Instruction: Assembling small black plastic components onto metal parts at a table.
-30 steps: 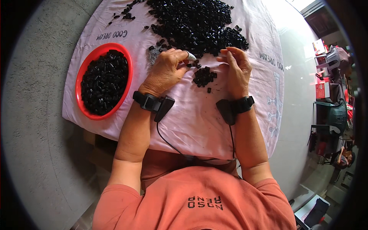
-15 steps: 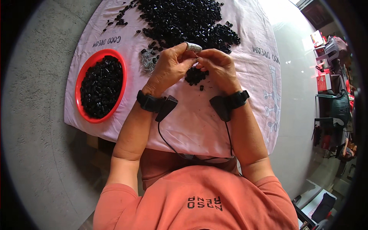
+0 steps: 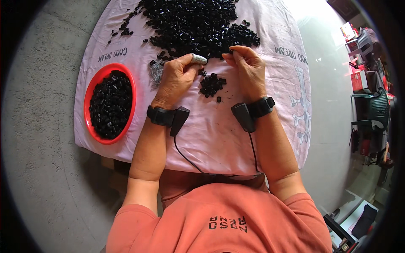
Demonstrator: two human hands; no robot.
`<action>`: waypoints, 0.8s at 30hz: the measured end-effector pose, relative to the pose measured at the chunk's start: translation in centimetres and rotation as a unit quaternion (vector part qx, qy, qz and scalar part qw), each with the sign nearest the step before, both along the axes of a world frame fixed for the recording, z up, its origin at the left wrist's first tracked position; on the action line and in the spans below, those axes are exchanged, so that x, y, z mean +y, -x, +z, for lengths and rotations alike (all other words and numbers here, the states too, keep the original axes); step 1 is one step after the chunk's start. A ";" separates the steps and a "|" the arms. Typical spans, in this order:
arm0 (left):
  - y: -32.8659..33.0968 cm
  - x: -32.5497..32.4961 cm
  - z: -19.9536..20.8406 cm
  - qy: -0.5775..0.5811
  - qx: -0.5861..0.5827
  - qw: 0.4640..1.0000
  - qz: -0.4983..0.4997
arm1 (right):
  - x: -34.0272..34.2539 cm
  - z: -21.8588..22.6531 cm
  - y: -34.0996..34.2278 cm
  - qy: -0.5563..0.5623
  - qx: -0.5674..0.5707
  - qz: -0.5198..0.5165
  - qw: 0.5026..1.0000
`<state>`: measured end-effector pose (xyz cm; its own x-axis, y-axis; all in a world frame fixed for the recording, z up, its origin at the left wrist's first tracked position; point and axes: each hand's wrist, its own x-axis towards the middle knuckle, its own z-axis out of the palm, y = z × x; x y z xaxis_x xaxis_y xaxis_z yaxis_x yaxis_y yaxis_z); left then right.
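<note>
My left hand (image 3: 174,80) is closed, thumb against an index finger that wears a silver-grey wrap (image 3: 198,59). Whatever lies in that pinch is too small to make out. Apart from it, my right hand (image 3: 250,71) pinches thumb and index finger together at the near edge of a large heap of small black plastic pieces (image 3: 190,25). A dark speck shows at those fingertips, its kind unclear. Between my hands lies a small cluster of the black pieces (image 3: 212,85), with one loose piece (image 3: 219,99) just nearer. Thin silvery metal pins (image 3: 156,75) lie beside my left hand.
A red plastic bowl (image 3: 105,141) full of black pieces stands on the left of the pink cloth-covered table (image 3: 202,147). Black wrist straps with cabled boxes sit on both my wrists. Far right, a green chair (image 3: 376,107) and red boxes stand on the floor.
My hands have drawn apart: the left went left and slightly down, the right a little right, its fingertips now near the large heap. The whole view has shifted slightly.
</note>
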<state>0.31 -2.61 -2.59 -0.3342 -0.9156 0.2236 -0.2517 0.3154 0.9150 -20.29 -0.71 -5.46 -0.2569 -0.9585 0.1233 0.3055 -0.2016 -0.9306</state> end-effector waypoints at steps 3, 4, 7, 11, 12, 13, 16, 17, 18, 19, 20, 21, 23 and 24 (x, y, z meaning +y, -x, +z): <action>-0.4 0.0 0.0 0.002 -0.013 1.000 0.004 | 0.3 0.4 -0.3 -0.012 -0.006 0.018 1.000; -0.4 0.1 0.2 -0.002 -0.015 1.000 0.007 | 0.5 1.0 -0.3 -0.028 0.002 0.020 0.999; -0.7 0.3 1.0 0.007 -0.032 0.999 0.023 | 0.7 1.2 -0.4 -0.048 0.035 0.039 0.997; -0.5 0.5 0.7 0.044 0.000 0.999 0.009 | 0.7 1.3 -0.6 -0.049 0.101 0.048 0.993; -0.4 0.5 0.8 0.045 -0.015 0.999 0.007 | 0.5 1.1 -0.5 -0.039 0.092 0.043 0.994; -0.4 0.6 0.8 0.045 -0.032 0.998 0.005 | 0.4 0.8 -0.5 -0.031 0.082 0.038 0.995; -0.3 1.0 1.2 0.023 -0.044 0.999 -0.020 | 0.3 0.4 -0.3 -0.018 0.062 0.038 0.997; -0.2 1.1 1.2 0.012 -0.041 0.999 -0.030 | 0.3 0.4 -0.3 -0.016 0.056 0.040 0.997; 0.0 1.0 0.9 0.043 -0.044 0.997 -0.036 | 0.3 0.4 -0.3 -0.018 0.044 0.037 0.998; 0.4 0.9 0.5 0.074 -0.046 0.995 -0.042 | 0.3 0.4 -0.3 -0.019 0.032 0.032 0.999; 0.6 0.9 0.2 0.105 -0.049 0.992 -0.048 | 0.3 0.4 -0.3 -0.021 0.020 0.027 0.999; 0.7 0.9 0.1 0.118 -0.063 0.990 -0.051 | 0.3 0.5 -0.3 -0.020 0.017 0.027 0.999; 1.0 1.0 0.3 0.141 -0.091 0.984 -0.060 | 0.4 0.6 -0.3 -0.018 0.012 0.022 1.000; 1.0 1.0 0.3 0.134 -0.096 0.984 -0.064 | 0.5 0.7 -0.2 -0.022 0.018 0.024 0.999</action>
